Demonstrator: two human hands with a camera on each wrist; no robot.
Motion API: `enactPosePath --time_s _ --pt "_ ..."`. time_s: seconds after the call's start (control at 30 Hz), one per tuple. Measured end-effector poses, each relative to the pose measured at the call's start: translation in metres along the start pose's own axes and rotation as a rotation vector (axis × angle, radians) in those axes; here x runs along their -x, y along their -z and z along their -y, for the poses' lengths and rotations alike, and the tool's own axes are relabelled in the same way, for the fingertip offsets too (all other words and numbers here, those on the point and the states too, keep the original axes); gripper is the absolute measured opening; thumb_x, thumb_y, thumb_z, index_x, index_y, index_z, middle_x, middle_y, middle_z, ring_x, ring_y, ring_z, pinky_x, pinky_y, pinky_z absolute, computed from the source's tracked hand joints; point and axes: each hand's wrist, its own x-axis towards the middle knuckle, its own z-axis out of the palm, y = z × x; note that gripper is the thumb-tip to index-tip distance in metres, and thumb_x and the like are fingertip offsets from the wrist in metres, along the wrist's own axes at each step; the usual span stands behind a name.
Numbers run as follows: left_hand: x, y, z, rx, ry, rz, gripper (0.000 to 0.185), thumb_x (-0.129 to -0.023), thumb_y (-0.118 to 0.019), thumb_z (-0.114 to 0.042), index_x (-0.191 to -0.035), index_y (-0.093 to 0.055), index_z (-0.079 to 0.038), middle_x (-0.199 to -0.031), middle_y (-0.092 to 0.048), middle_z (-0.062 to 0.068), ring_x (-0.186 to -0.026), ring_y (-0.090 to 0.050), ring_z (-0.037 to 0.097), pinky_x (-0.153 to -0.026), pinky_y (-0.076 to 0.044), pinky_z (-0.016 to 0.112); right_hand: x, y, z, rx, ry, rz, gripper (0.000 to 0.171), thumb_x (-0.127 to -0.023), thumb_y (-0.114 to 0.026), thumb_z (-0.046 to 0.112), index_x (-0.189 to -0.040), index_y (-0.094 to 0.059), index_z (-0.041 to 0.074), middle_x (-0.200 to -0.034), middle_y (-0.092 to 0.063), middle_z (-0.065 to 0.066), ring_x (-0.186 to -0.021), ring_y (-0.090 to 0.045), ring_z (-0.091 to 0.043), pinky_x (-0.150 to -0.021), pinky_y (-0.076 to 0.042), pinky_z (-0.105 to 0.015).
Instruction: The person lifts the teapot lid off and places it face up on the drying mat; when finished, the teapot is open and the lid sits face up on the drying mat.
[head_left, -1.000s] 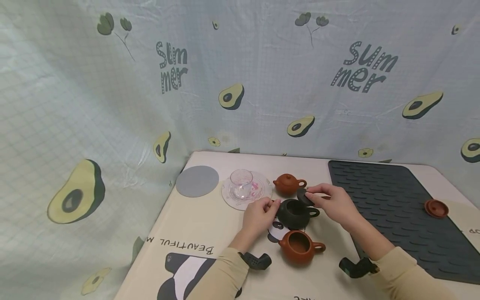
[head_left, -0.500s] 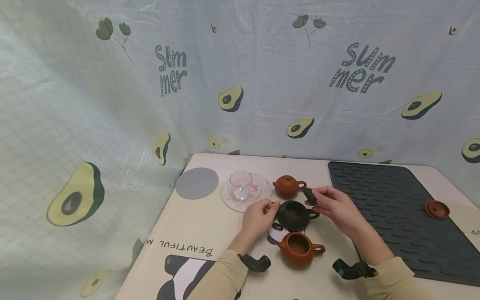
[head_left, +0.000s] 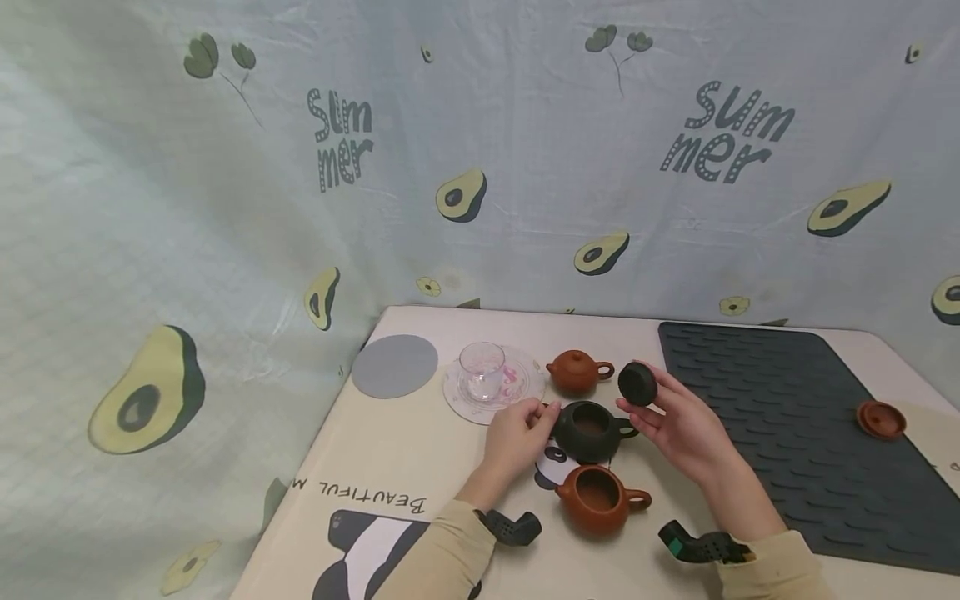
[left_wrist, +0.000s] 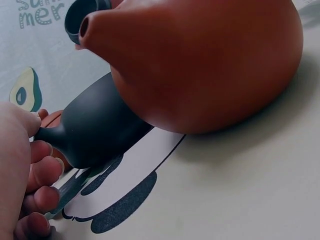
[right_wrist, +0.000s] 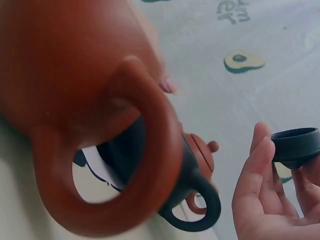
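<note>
A dark teapot (head_left: 591, 430) stands open on the table, and my left hand (head_left: 544, 412) pinches its spout (left_wrist: 50, 136) with thumb and curled fingers (left_wrist: 42, 172). Just right of and above that pot, my right hand (head_left: 651, 402) holds the dark lid (head_left: 637, 383) in its fingertips, clear of the pot and with its round face turned towards me. The right wrist view shows this lid (right_wrist: 296, 148) against the fingers (right_wrist: 256, 185). An open brown teapot (head_left: 598, 497) sits close in front of the dark one.
A small lidded brown teapot (head_left: 576, 370) stands behind the dark pot. A glass cup (head_left: 482, 372) sits on a clear saucer (head_left: 523, 390), with a grey round coaster (head_left: 394, 364) to its left. A dark ribbed mat (head_left: 787, 417) covers the right side, a brown lid (head_left: 879, 418) at its edge.
My right hand has carried the dark lid up and to the right, away from the dark teapot's mouth, and turned it to face me. The left hand stays at the spout.
</note>
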Motion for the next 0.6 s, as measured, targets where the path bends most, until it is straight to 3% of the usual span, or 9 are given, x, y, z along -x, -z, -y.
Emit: enactPosePath --time_s 0.1,0.2,0.6 --pt "-0.002 0.001 -0.002 -0.009 0.005 0.006 0.034 -0.101 -0.061 -0.045 -0.08 -0.069 -0.02 -0.059 -0.05 -0.011 -0.061 -0.047 0.007 -0.058 -0.034 0.025 0.001 0.004 0.002 -0.131 0.012 0.06 0.028 -0.112 -0.042 0.024 -0.126 -0.066 0.023 -0.121 -0.069 0.0 -0.108 -0.07 -0.023 -0.091 -0.052 -0.031" --pt "-0.002 0.002 -0.002 -0.012 0.0 0.001 0.034 -0.101 -0.061 -0.045 -0.08 -0.069 -0.02 -0.059 -0.05 -0.011 -0.061 -0.047 0.008 -0.057 -0.034 0.026 0.001 0.007 0.006 -0.17 0.01 0.081 0.03 -0.112 -0.04 0.03 -0.122 -0.067 0.021 -0.12 -0.069 -0.002 -0.109 -0.07 -0.025 -0.091 -0.053 -0.032" --pt "-0.002 0.001 -0.002 -0.003 0.003 0.004 0.035 -0.101 -0.061 -0.045 -0.079 -0.068 -0.019 -0.059 -0.051 -0.01 -0.059 -0.048 0.008 -0.056 -0.035 0.026 -0.001 0.013 0.016 -0.071 0.065 0.133 0.032 -0.113 -0.037 0.026 -0.128 -0.065 0.023 -0.124 -0.071 -0.001 -0.109 -0.07 -0.024 -0.089 -0.054 -0.031"
